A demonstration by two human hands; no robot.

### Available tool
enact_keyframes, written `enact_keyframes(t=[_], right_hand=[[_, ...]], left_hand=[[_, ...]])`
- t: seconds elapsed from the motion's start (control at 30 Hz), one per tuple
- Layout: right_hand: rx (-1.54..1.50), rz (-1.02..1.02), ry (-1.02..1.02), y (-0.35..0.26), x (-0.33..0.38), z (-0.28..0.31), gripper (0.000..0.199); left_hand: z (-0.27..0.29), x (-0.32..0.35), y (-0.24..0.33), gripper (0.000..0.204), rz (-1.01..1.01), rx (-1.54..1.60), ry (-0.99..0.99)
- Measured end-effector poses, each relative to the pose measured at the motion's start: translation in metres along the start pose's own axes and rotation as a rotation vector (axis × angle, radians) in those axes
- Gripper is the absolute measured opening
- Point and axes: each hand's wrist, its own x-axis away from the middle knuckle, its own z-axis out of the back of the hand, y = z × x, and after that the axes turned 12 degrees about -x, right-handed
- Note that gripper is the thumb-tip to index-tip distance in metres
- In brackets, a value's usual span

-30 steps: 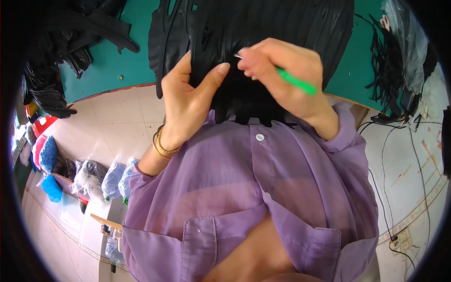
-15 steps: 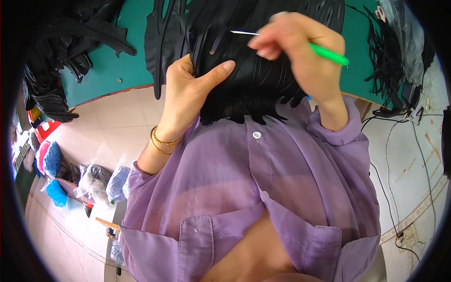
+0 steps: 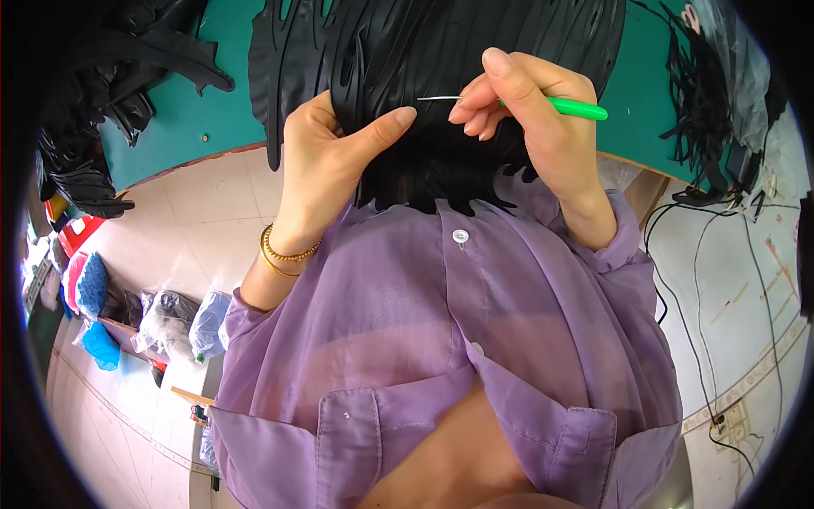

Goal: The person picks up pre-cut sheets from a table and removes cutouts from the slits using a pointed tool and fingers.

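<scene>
Black, smooth sheet material (image 3: 475, 42) with long slits and ragged, finger-like ends hangs over the table's near edge against my shirt. Its exact kind I cannot make out. My left hand (image 3: 335, 144) grips it at the left, thumb on top and the other fingers mostly hidden behind. A slim tool with a green handle (image 3: 578, 109) and a thin, pointed metal shaft is pinched in my right hand (image 3: 538, 106). Its tip points left, just right of my left thumb and over the black material. The tip's fine shape is too small to tell.
The green tabletop (image 3: 182, 131) curves across the far side. More black pieces (image 3: 76, 161) lie on its left, and black strips (image 3: 699, 110) hang at the right beside clear plastic (image 3: 738, 68). Bagged goods (image 3: 170, 327) stand at lower left. Cables (image 3: 678, 314) trail down the right.
My right hand has come down and slightly left, bringing the tool's tip lower, closer to my left thumb. The left hand keeps its hold, and the view has shifted slightly.
</scene>
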Motion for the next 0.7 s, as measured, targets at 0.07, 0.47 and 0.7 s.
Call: enact_keyframes(t=[0.07,0.47,0.7], right_hand=[[0.006,0.008,-0.011,0.000,-0.001,-0.001,0.042],[0.361,0.704,0.033,0.017,-0.021,0.000,0.014],[0.366,0.646,-0.091,0.003,-0.021,0.000,0.014]], left_hand=[[-0.004,0.002,0.005,0.018,0.004,0.072,0.029],[-0.007,0.010,0.014,0.028,0.078,0.301,-0.049],[-0.022,-0.001,0.018,0.017,0.080,0.278,-0.103]])
